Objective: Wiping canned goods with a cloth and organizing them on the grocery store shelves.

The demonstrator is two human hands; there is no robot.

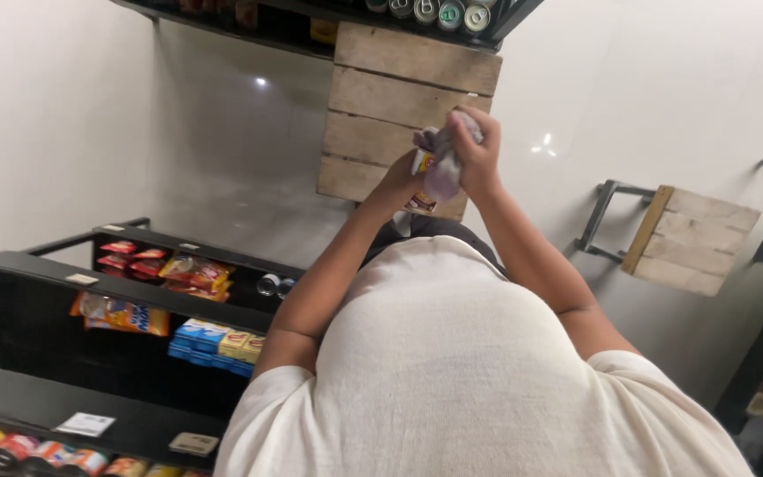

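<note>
Nearest is a white shirt (479, 371). Beyond it, at one o'clock, both hands meet. The left hand (396, 184) is curled shut around a small red-and-yellow packet (421, 181). The right hand (477, 150) is clenched on a pale crumpled cloth (443, 163) pressed against that packet. Beyond, at twelve o'clock, a wooden crate (395, 97).

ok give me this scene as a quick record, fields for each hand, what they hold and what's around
left hand: left hand grips a small printed packet
right hand: right hand presses a crumpled purplish cloth against the packet
clothing: white t-shirt
behind the hands: wooden crate on the pale floor
to one side: black shelves with snack packets and cans
other side: smaller wooden crate on a metal frame
top edge: can tops on a dark rack
</note>
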